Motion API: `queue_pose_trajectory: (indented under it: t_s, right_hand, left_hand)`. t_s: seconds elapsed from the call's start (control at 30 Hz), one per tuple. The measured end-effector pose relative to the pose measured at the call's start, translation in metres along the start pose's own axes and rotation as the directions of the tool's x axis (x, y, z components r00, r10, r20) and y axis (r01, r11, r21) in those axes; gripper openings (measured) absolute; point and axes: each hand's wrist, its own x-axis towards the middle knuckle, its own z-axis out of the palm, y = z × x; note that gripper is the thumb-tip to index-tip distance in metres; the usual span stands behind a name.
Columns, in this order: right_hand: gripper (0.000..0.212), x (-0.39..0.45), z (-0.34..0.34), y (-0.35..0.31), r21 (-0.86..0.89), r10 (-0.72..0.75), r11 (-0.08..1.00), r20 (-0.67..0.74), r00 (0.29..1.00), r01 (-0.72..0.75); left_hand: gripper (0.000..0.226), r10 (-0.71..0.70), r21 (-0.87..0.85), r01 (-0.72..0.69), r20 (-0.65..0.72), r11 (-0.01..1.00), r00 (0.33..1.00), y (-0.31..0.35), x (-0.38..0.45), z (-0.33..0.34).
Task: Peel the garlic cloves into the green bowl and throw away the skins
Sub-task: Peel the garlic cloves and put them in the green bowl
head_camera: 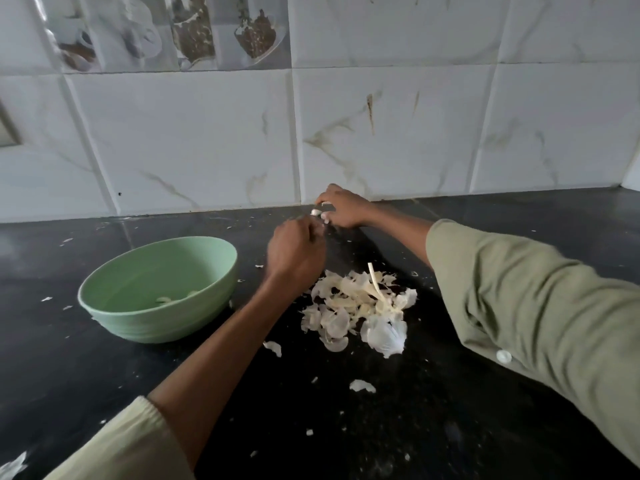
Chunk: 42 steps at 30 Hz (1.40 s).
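A home kitchen is shown: a dark stone table (450,427) is backed, beyond the fingers (323,216), by marbled wall tiles (381,133) printed with spice jars (194,32).

bowl (157,289): on counter (450,427), left side, peeled cloves (166,299) inside
skin pile (360,310): on counter, right of bowl, stem piece on top
loose skin bits (362,385): scattered in front of pile
hands: behind pile, near wall (381,133); left hand (296,252) just in front of right hand (341,206)
clove (316,212): between both hands, at right fingertips
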Motion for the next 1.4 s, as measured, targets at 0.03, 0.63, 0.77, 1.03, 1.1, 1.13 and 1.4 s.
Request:
queue_pose_trajectory:
  t_s: [0.03, 0.63, 0.77, 1.03, 1.1, 1.13, 1.4]
  right_hand:
    - [0.041, 0.006, 0.002, 0.0, -0.021, -0.022, 1.0, 0.009, 1.0, 0.022]
    - [0.019, -0.175, -0.07, -0.076, 0.696, 0.025, 0.715, 0.071, 0.997, -0.068]
    - [0.015, -0.201, -0.066, -0.073, 0.877, 0.073, 0.462, 0.112, 0.991, -0.133]
    - [0.036, -0.192, -0.046, -0.074, 0.922, 0.1, 0.388, -0.032, 0.995, -0.01]
    - [0.034, -0.19, -0.047, -0.072, 0.912, 0.059, 0.409, -0.059, 0.997, 0.029]
    - [0.032, -0.19, -0.047, -0.071, 0.902, 0.058, 0.429, -0.084, 0.995, 0.051]
    - [0.031, -0.194, -0.046, -0.083, 0.813, 0.122, 0.564, -0.259, 0.958, 0.148]
  left_hand:
    - [0.024, 0.003, 0.018, -0.003, 0.014, 1.0, 1.0, -0.001, 0.001, 0.002]
    - [0.031, 0.113, -0.425, -0.039, 0.151, 0.904, 0.982, 0.02, -0.028, -0.032]
    - [0.03, 0.175, -0.491, -0.104, 0.1, 0.865, 0.98, 0.034, -0.042, -0.038]
    - [0.019, 0.08, -0.441, -0.075, -0.006, 0.894, 0.997, 0.019, -0.023, -0.031]
    - [0.019, 0.063, -0.428, -0.069, -0.03, 0.901, 0.998, 0.015, -0.019, -0.031]
    - [0.017, 0.057, -0.422, -0.067, -0.034, 0.904, 0.998, 0.014, -0.019, -0.03]
    - [0.009, 0.114, -0.318, -0.128, -0.06, 0.939, 0.992, 0.022, -0.027, -0.032]
